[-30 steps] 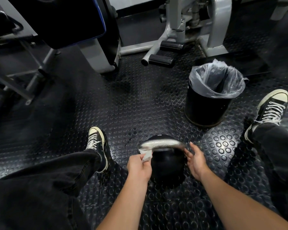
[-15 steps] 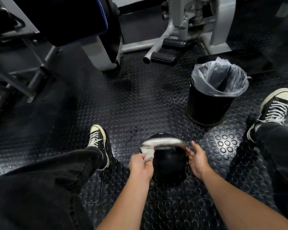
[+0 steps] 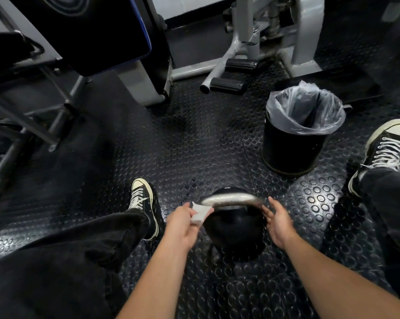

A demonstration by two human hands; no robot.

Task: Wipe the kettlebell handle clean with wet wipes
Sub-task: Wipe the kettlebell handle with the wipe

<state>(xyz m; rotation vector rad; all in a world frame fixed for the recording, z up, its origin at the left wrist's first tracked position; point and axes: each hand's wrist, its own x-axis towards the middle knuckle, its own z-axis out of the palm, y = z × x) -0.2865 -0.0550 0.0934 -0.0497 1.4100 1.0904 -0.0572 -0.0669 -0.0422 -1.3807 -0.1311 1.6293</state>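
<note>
Wipe (image 3: 200,214) in left hand (image 3: 183,224) at handle's (image 3: 231,199) left end.

Black bin (image 3: 291,148) with clear liner on studded rubber floor (image 3: 194,146); grey machine frame (image 3: 245,47) behind.

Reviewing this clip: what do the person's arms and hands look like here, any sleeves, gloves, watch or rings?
Both forearms are bare up to the frame's lower edge, with no sleeves in view. The left hand and right hand are ungloved. No watch, bracelet or ring shows.
</note>
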